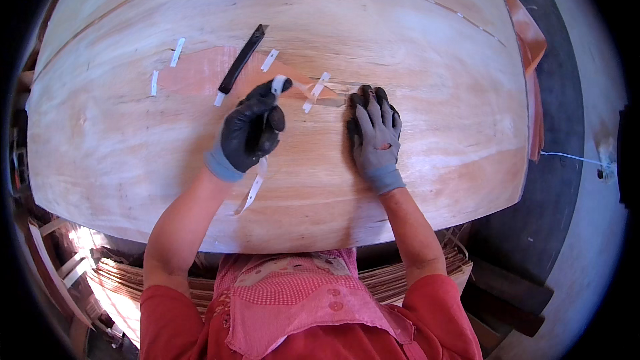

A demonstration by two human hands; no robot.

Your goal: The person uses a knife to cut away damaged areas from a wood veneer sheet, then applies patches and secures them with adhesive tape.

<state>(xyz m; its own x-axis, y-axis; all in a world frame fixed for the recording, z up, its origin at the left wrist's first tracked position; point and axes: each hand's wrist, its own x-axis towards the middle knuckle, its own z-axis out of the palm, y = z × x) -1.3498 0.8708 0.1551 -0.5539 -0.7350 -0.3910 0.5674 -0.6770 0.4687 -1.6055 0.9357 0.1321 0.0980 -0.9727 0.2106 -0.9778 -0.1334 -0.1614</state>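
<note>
The left grip (253,127) pinches white tape (279,85); the right grip (377,132) lies flat, slightly spread, on the wood sheet (447,133).

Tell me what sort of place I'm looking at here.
Probably a woodworking shop, perhaps one handling veneer or plywood: a broad wood sheet bears a knife and white tape, and a stack of what look like thin wood layers shows below its near edge.

No legible text, labels, numbers or signs in view.
</note>
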